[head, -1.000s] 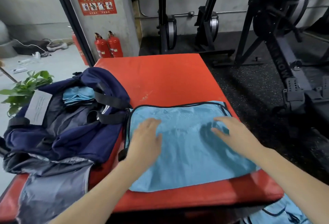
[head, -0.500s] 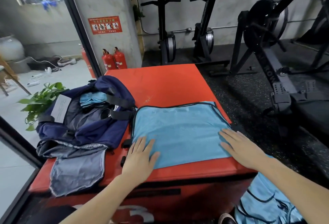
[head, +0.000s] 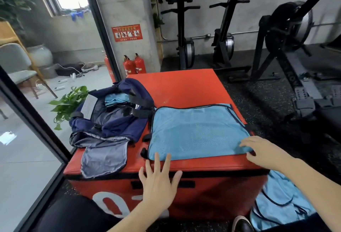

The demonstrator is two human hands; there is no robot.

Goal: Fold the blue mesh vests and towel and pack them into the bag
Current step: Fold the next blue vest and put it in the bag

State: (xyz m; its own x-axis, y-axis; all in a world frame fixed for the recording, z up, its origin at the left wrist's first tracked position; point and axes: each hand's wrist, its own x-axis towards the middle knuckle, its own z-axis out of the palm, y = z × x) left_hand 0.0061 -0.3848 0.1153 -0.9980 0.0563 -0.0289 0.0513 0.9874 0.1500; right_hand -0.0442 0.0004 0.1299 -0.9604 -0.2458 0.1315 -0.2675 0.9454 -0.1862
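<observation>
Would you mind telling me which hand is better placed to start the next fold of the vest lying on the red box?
The right hand, probably. Its fingers already rest on the near right corner of the blue mesh vest, whereas the left hand hovers spread in front of the red box, off the fabric.

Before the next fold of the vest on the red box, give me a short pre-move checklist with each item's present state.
1. Vest lies flat on the red box: ok, spread with no big wrinkles.
2. Left hand ready to take the cloth: not ok, it is open at the box's front edge, fingertips near the hem but holding nothing.
3. Right hand on the cloth: ok, fingers rest on the vest's near right corner.
4. Bag open to receive: ok, mouth open, a blue folded piece already inside.
5. Room on the box for folding: ok, red surface is bare behind the vest.
6. More vests left: ok, another blue vest hangs beside the box.
</observation>
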